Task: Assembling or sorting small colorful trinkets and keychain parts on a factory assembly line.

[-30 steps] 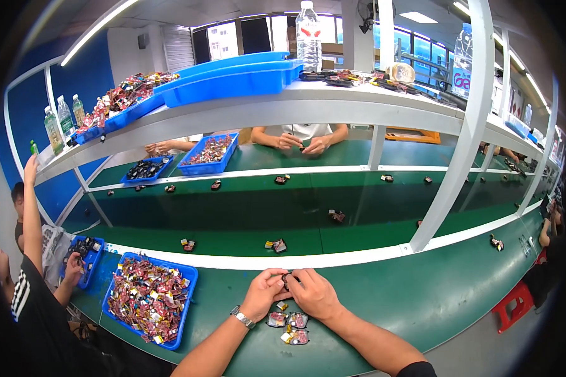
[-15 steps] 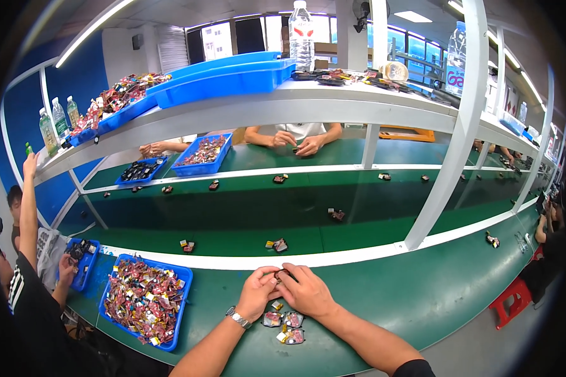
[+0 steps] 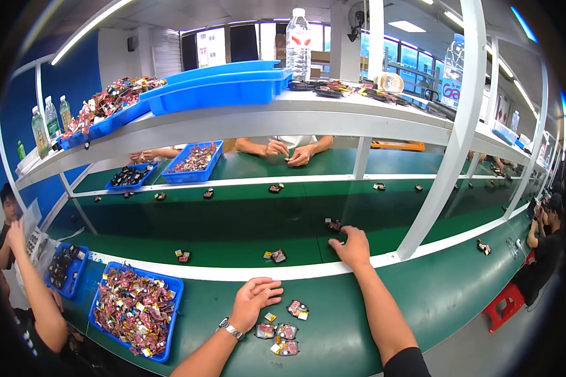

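My right hand [image 3: 352, 248] reaches over the white rail toward a small black-cased circuit assembly [image 3: 334, 224] on the green belt. Its thumb and fingers are apart, close to that piece; whether they touch it I cannot tell. My left hand [image 3: 258, 303], with a metal watch at the wrist, hovers over the green bench, fingers loosely bent and nothing in them. Just right of it lies one dark-edged assembly with a red board [image 3: 297, 309]. Below, several similar assemblies [image 3: 287, 331] lie close together beside a small yellow-and-white part [image 3: 270, 317].
A blue tray heaped with small red-board parts [image 3: 135, 308] stands at left, with another blue tray of black parts [image 3: 67, 270] beyond. More assemblies [image 3: 275, 256] dot the belt. A white upright [image 3: 443, 132] rises right of my right hand. Co-workers sit left, right and opposite.
My hands have separated. The right has moved forward and right over the belt; the left has opened. An assembly now lies on the bench where the hands were together.
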A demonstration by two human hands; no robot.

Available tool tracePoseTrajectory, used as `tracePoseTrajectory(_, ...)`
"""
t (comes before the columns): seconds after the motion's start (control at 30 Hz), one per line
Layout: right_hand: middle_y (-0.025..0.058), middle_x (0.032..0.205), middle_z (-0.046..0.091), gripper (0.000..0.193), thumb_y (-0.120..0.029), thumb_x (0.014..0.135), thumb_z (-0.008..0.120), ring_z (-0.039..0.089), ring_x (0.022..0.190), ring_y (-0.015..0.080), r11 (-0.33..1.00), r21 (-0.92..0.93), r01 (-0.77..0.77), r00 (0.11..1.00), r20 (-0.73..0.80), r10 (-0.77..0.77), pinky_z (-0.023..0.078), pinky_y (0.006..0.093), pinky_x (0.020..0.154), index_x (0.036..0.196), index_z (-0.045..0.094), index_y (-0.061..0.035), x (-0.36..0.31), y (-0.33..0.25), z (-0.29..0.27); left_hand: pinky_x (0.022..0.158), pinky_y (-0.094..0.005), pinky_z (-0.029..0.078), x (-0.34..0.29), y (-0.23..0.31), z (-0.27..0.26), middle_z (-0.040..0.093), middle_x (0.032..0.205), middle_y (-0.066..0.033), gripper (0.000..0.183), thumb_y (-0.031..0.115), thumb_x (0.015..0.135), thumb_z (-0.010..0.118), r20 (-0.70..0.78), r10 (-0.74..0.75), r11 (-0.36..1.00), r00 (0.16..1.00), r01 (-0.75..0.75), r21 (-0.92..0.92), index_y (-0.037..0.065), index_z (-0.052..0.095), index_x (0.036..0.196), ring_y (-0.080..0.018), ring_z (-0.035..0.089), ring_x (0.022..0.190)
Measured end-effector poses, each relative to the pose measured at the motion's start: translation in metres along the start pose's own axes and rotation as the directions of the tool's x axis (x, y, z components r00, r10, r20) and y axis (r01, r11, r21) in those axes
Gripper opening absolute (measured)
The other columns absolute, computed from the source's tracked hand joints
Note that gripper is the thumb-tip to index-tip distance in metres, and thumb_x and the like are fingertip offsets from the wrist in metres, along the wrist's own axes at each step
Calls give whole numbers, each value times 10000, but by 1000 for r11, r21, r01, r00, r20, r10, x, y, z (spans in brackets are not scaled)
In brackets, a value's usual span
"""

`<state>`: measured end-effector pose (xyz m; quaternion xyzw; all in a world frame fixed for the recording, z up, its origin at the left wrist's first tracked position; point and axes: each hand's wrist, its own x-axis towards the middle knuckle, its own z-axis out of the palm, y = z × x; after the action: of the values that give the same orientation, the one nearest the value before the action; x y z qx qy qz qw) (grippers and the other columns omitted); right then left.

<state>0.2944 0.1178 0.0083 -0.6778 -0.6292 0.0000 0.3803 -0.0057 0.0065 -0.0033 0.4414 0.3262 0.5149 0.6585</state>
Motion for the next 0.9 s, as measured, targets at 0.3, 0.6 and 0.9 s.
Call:
tracePoseTrajectory(0.3,140,968,695,615,-201,643,843,658,964,317,961,-15,-276,952,132,275,516,418,855,1168,578,-20,57,29,17,890,-396,557,3,-5,2,612,1189,-230,254,36,978,490,69,-12,1000,998,12,10,-46,488,1218,-296,640,1066)
tracePoseTrajectory(0.6,59,1074,696,613,-144,664,838,603,1038,257,842,489,229,855,313,-414,485,361,903,1206,570,-51,-24,-46,-35,861,-346,536,-2,1,-3,611,1204,-183,328,151,1017,461,69,-91,996,993,90,21,-33,478,1287,-221,628,1011)
tracePoseTrajectory(0.9,96,1230,578,565,-117,717,792,516,1179,288,804,531,268,604,558,-570,431,390,1023,1246,596,-110,-94,-113,-62,831,-300,534,-5,10,-3,616,1177,-79,401,225,1028,472,349,-302,952,887,300,60,-31,483,1337,-127,616,964)
